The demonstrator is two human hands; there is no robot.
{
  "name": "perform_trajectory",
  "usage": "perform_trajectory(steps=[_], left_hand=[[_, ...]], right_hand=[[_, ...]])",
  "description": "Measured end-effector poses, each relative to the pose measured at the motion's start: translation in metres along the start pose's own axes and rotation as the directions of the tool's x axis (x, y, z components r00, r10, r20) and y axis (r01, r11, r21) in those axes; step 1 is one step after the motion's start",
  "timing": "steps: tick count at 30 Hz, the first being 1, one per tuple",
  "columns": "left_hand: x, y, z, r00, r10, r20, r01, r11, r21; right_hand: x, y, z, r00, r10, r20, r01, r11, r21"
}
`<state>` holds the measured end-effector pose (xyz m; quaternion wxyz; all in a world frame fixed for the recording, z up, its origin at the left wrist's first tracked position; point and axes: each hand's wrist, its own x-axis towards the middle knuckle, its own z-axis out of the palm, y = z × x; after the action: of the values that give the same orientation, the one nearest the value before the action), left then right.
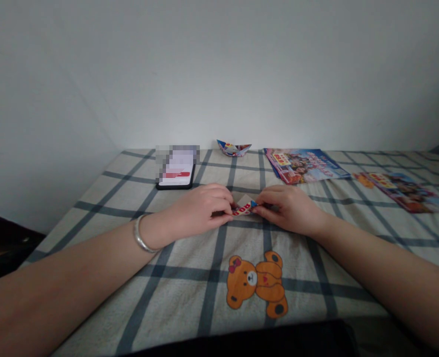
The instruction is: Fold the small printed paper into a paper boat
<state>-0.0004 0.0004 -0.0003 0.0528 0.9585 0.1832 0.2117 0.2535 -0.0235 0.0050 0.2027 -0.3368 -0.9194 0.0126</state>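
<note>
A small folded piece of printed paper [245,208], with red and blue print and a pale pointed top, is between my hands just above the checked cloth. My left hand [208,206], with a silver bracelet on its wrist, pinches the paper's left end. On the other side my right hand [288,206] pinches its right end between thumb and fingers. The fingertips hide both ends of the paper. Beyond the hands, near the wall, sits a folded paper boat [234,148] of similar colourful print.
A phone [177,171] with a lit screen lies behind my left hand. A stack of colourful flyers [304,164] is at the back right, and another flyer [412,191] lies farther right. The checked cloth [182,302] has a printed bear; a pale wall [219,69] rises behind.
</note>
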Motion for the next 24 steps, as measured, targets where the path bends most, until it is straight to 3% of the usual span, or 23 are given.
perform_trajectory(steps=[4,11,24], left_hand=[[-0.0001,0.0001,-0.0002,1.000,-0.013,0.005,0.013,1.000,-0.014],[-0.0002,0.0000,-0.0016,0.998,-0.069,0.010,0.069,0.998,-0.010],[0.0002,-0.0008,0.0005,0.999,-0.050,0.001,0.050,0.999,0.000]], right_hand=[[-0.0005,-0.0001,-0.0018,0.999,0.009,0.040,-0.007,0.999,-0.034],[0.0036,-0.0024,-0.0041,0.979,0.174,0.101,-0.162,0.979,-0.121],[0.0065,-0.0058,-0.0055,0.942,0.291,0.168,-0.253,0.943,-0.217]])
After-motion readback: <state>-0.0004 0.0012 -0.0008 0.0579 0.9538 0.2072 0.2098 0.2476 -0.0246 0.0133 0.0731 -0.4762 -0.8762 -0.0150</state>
